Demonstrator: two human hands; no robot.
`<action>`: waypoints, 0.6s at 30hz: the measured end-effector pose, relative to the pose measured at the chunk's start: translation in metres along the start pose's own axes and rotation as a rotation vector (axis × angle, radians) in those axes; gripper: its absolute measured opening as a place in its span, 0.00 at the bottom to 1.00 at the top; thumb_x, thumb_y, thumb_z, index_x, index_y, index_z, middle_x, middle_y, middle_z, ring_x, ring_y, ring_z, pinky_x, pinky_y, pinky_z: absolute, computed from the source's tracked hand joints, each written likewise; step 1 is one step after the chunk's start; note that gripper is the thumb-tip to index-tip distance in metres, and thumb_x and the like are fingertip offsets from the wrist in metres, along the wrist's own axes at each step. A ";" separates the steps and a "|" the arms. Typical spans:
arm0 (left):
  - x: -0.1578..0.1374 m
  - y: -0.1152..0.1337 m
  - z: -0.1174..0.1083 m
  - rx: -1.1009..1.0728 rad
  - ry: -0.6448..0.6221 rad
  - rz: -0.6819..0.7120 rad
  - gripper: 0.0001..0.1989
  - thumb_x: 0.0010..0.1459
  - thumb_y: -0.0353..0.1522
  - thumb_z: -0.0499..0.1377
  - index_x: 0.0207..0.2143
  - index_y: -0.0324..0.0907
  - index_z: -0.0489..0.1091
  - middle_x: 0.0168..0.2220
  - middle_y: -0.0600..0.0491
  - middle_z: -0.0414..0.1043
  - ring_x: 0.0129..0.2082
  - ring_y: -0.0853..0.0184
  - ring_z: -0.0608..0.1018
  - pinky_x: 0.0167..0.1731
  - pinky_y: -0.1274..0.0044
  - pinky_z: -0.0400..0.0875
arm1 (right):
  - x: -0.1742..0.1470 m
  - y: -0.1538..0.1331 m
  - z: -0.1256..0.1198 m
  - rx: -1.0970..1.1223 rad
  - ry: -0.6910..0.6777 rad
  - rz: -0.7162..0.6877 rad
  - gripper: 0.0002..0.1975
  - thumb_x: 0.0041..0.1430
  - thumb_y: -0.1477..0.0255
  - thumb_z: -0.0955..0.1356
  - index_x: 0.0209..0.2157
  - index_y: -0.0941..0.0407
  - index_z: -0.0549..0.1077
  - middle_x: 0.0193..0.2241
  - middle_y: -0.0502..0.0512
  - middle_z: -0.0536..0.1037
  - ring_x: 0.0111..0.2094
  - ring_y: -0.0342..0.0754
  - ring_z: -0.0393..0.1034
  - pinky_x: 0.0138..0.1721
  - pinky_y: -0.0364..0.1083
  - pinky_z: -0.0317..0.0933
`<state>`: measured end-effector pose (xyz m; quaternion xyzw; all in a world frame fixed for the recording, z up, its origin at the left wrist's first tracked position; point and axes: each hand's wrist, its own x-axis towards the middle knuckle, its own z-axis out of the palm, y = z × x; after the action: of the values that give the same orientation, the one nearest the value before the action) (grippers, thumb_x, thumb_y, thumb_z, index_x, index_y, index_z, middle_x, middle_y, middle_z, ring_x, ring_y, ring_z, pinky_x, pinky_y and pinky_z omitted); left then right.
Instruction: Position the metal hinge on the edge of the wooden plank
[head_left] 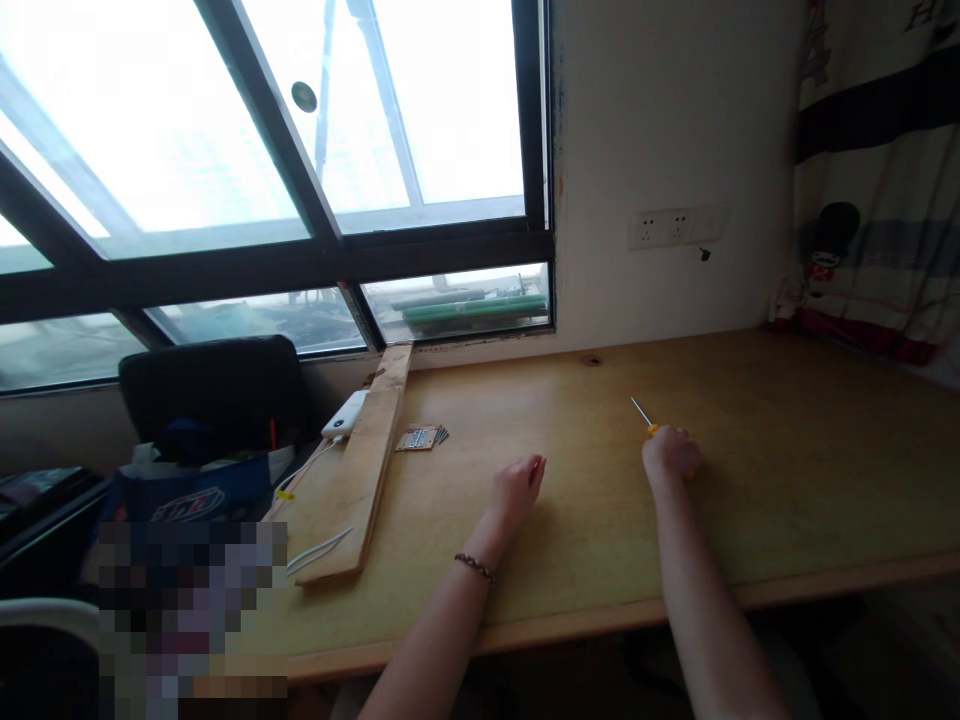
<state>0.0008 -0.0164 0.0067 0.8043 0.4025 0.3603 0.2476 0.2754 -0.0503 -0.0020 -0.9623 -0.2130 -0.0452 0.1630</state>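
The left hand (516,488), with a beaded bracelet (474,567) on its wrist, rests on the wooden desk (787,470), fingers loosely curled and holding nothing. To its right, well apart, the right hand (671,452) is closed around the yellow handle of a screwdriver (643,415), whose thin metal shaft points up and away across the bare desktop. Farther left, a small stack of metal hinges (421,437) lies just beside a long wooden plank (366,470). A white power bank (345,413) touches the plank's far side, and white cables (319,548) run beneath its near end.
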 end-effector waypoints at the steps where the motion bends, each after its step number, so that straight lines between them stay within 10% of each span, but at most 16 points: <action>1: 0.000 0.000 0.000 0.001 0.000 0.000 0.14 0.56 0.40 0.51 0.25 0.44 0.71 0.21 0.51 0.68 0.20 0.70 0.66 0.25 0.79 0.52 | 0.000 0.000 -0.001 0.003 -0.009 0.002 0.12 0.52 0.75 0.63 0.36 0.61 0.75 0.36 0.67 0.72 0.40 0.60 0.68 0.34 0.53 0.60; 18: 0.000 -0.004 0.001 0.150 0.005 0.077 0.16 0.59 0.39 0.48 0.25 0.44 0.70 0.21 0.50 0.69 0.20 0.69 0.67 0.24 0.78 0.49 | -0.001 0.000 -0.003 0.063 -0.015 0.036 0.13 0.50 0.75 0.63 0.37 0.61 0.74 0.36 0.68 0.73 0.40 0.61 0.68 0.36 0.55 0.59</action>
<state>-0.0003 -0.0140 0.0033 0.8346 0.3976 0.3403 0.1718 0.2742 -0.0512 0.0004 -0.9607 -0.1983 -0.0284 0.1922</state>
